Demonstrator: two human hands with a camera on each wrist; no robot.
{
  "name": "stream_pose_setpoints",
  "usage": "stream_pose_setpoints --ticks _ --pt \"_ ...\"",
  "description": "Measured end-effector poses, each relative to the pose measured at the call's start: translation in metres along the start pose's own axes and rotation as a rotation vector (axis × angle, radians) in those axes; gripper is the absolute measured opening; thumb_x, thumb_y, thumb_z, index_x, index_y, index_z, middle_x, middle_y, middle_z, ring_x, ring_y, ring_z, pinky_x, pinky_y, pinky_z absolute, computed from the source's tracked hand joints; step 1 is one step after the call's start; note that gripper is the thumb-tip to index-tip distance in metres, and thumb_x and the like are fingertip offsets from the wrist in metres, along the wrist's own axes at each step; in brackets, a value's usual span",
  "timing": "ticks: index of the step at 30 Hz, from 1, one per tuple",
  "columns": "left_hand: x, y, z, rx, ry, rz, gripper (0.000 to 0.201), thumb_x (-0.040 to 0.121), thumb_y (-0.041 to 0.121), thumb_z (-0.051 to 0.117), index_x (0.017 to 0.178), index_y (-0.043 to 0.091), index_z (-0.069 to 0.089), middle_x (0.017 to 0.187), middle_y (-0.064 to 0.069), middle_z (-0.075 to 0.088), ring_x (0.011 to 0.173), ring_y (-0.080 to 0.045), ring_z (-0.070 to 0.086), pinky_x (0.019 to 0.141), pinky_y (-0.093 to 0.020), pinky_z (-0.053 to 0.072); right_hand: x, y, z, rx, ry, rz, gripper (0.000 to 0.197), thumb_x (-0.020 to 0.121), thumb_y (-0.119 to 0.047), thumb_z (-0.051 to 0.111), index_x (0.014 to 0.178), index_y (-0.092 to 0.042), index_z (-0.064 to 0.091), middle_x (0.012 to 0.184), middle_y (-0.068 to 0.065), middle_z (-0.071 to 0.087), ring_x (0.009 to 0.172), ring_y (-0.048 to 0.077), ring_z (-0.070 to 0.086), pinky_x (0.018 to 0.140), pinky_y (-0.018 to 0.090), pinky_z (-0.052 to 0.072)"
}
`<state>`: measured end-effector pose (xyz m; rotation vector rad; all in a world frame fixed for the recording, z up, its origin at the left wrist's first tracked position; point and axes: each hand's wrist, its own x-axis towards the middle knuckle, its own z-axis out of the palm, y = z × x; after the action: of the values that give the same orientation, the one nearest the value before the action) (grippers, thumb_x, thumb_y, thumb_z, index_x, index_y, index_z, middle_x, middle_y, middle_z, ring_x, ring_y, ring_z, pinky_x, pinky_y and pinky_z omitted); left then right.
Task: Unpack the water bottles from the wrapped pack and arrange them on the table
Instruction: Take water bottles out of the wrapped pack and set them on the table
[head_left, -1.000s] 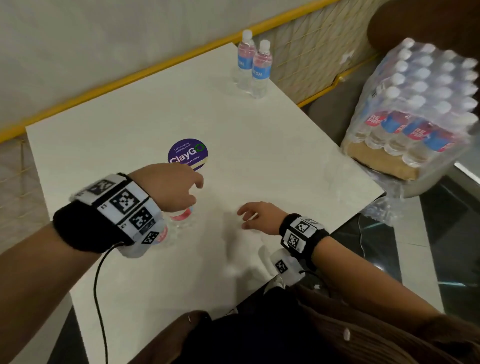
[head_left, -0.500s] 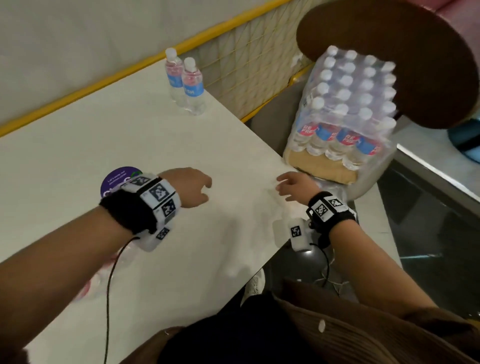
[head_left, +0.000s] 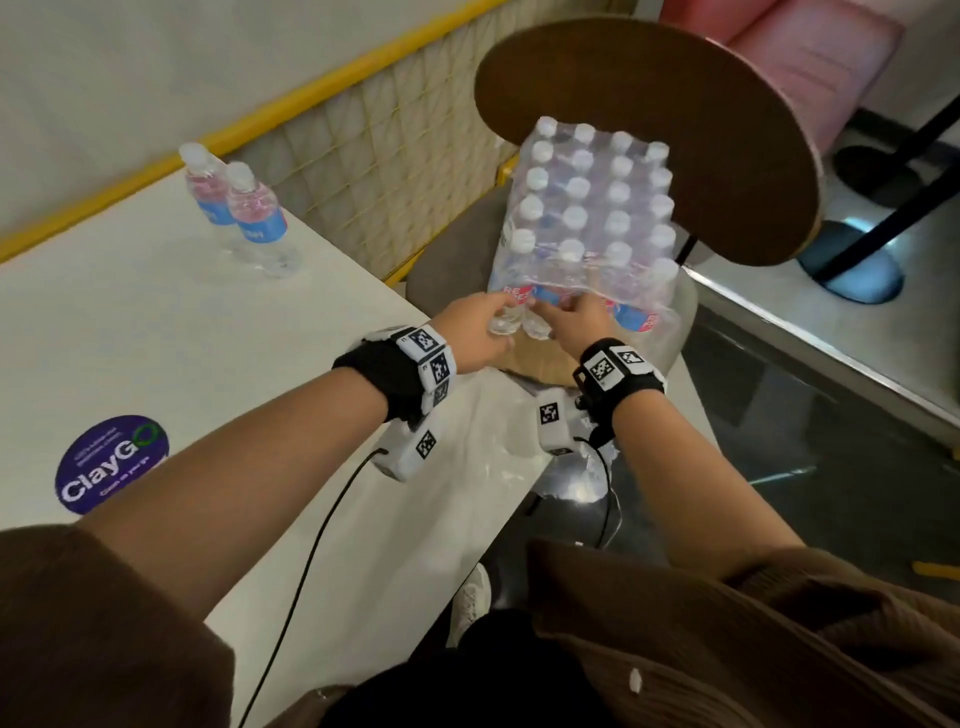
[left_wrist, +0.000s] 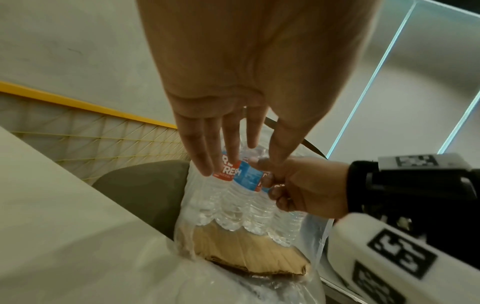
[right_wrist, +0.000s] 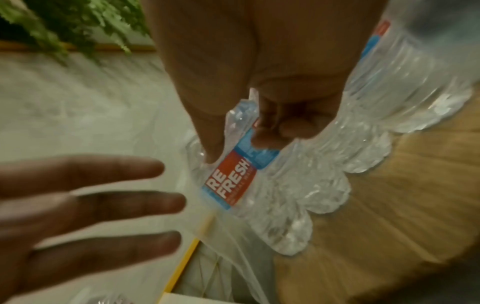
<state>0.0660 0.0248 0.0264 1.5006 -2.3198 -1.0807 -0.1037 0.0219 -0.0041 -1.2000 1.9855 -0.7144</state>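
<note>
The wrapped pack (head_left: 587, 208) of white-capped water bottles stands on a chair seat just past the table's (head_left: 156, 338) right edge. Its near side is torn open. My right hand (head_left: 569, 317) grips one bottle (right_wrist: 233, 185) with a red and blue label in the front row, thumb on one side and curled fingers on the other. My left hand (left_wrist: 233, 160) reaches in beside it, its straight fingers touching the neighbouring bottle's label. Two unpacked bottles (head_left: 254, 218) stand upright together at the table's far edge.
A cardboard tray (left_wrist: 246, 251) lies under the pack, and loose torn wrap (head_left: 571, 483) hangs off the table corner. The chair's round brown back (head_left: 675, 130) rises behind the pack. A yellow-railed mesh fence (head_left: 389, 130) borders the table. A purple sticker (head_left: 111, 462) marks the tabletop.
Both hands have left the tabletop and moved right to the pack's open side. The right hand has closed round a front-row bottle. My view has swung right.
</note>
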Motion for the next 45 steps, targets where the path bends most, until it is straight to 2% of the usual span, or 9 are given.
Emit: stream_pose_setpoints --ticks 3,6,12,15,22,30,36,42,45 --pt "0.003 0.005 0.003 -0.071 0.04 0.016 0.06 0.086 0.015 0.064 0.141 0.015 0.039 0.136 -0.006 0.052 0.121 -0.021 0.052 0.096 -0.021 0.037 0.01 -0.01 -0.008 -0.12 0.074 -0.015 0.05 0.085 -0.053 0.054 0.108 -0.009 0.064 0.098 0.01 0.067 0.096 0.028 0.06 0.075 0.031 0.043" --pt "0.012 0.013 0.007 -0.124 0.052 0.029 0.072 0.077 0.023 0.071 0.141 0.015 0.038 0.135 -0.007 0.051 0.122 -0.021 0.052 0.104 -0.032 0.041 0.001 -0.004 -0.019 -0.314 0.127 -0.171 0.043 0.084 -0.056 0.053 0.091 -0.013 0.057 0.064 -0.003 0.054 0.067 0.019 0.055 0.054 0.026 0.035" --pt "0.024 0.025 0.024 -0.166 -0.032 0.046 0.087 0.067 0.02 0.077 0.141 0.022 0.033 0.135 -0.006 0.05 0.123 -0.023 0.052 0.102 -0.036 0.045 -0.036 0.008 -0.016 -0.046 0.003 -0.457 0.027 0.081 -0.022 0.068 0.106 -0.02 0.058 0.057 -0.006 0.045 0.05 0.004 0.042 0.052 0.013 0.033" --pt "0.025 0.019 0.029 -0.151 -0.012 -0.004 0.066 0.078 0.018 0.073 0.137 0.018 0.042 0.129 -0.007 0.057 0.117 -0.024 0.055 0.094 -0.028 0.043 -0.037 0.013 -0.026 0.092 -0.225 -0.38 0.027 0.082 -0.02 0.07 0.107 -0.023 0.061 0.069 -0.003 0.053 0.059 0.003 0.049 0.058 0.011 0.041" --pt "0.014 0.003 0.023 -0.286 0.099 -0.045 0.046 0.072 0.023 0.081 0.111 0.018 0.058 0.111 -0.001 0.065 0.1 -0.019 0.061 0.089 -0.027 0.047 -0.004 0.02 -0.041 0.032 0.229 -0.085 0.017 0.088 -0.028 0.064 0.088 -0.012 0.059 0.082 0.003 0.061 0.077 0.017 0.056 0.071 0.024 0.043" --pt "-0.038 -0.021 -0.018 -0.221 0.062 -0.131 0.04 0.07 0.029 0.081 0.104 0.026 0.059 0.099 0.003 0.066 0.093 -0.016 0.061 0.082 -0.026 0.05 0.026 0.007 -0.037 -0.408 -0.097 0.112 0.039 0.092 -0.026 0.048 0.127 -0.009 0.05 0.111 0.013 0.064 0.096 0.031 0.059 0.086 0.039 0.047" --pt "-0.103 -0.062 -0.06 0.051 -0.019 -0.298 0.046 0.072 0.032 0.078 0.113 0.023 0.059 0.115 0.001 0.061 0.105 -0.02 0.056 0.087 -0.027 0.044 -0.027 0.001 -0.018 -0.366 0.009 -0.132 0.05 0.083 -0.036 0.066 0.126 -0.02 0.048 0.119 0.015 0.061 0.109 0.035 0.056 0.092 0.041 0.044" --pt "-0.172 -0.1 -0.085 0.235 -0.151 -0.412 0.053 0.079 0.033 0.073 0.126 0.021 0.054 0.127 -0.001 0.055 0.114 -0.022 0.054 0.08 -0.025 0.043 -0.113 -0.032 0.031 -0.37 -0.278 -0.463 0.05 0.077 -0.035 0.074 0.12 -0.017 0.053 0.097 0.003 0.06 0.087 0.021 0.055 0.073 0.012 0.038" --pt "-0.201 -0.11 -0.095 0.313 -0.243 -0.418 0.055 0.083 0.03 0.07 0.133 0.017 0.05 0.134 -0.003 0.051 0.118 -0.022 0.052 0.068 -0.02 0.042 -0.172 -0.055 0.064 -0.465 -0.529 -0.53 0.052 0.08 -0.039 0.07 0.124 -0.027 0.047 0.094 0.002 0.062 0.076 0.018 0.058 0.073 0.022 0.042"
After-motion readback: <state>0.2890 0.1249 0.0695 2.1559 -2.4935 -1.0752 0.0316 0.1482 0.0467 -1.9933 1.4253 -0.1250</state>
